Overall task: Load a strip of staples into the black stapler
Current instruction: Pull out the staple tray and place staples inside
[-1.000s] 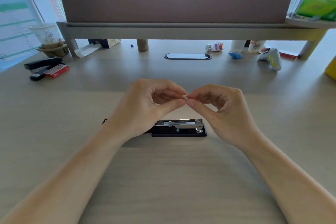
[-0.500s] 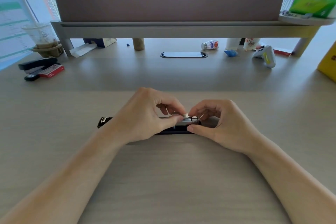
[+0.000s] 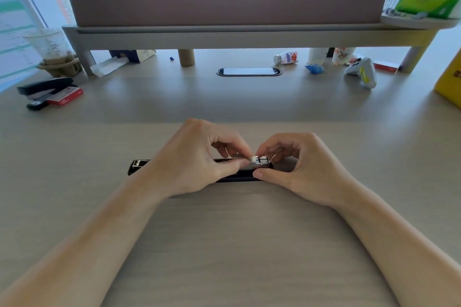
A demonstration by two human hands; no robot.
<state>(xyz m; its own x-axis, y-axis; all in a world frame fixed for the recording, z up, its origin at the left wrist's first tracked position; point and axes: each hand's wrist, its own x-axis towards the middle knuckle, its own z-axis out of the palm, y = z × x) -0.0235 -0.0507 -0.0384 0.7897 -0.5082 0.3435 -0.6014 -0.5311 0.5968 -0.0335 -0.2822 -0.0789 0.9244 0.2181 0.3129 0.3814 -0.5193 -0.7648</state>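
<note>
The black stapler lies opened flat on the desk, running left to right, its lid end showing at the left and its metal staple channel at the right. My left hand covers its middle and pinches a small silvery strip of staples over the channel with thumb and forefinger. My right hand grips the stapler's right end, thumb on the front of the base, fingers curled behind the channel. Most of the strip is hidden by my fingers.
A second black stapler and a red staple box lie at the far left. A plastic cup, a small bottle, a white game controller and a yellow box line the back and right.
Both hands came down from above the stapler onto it. The staple strip, pinched in the air a second ago, is now at the metal channel, and my right hand has gripped the stapler's end.
</note>
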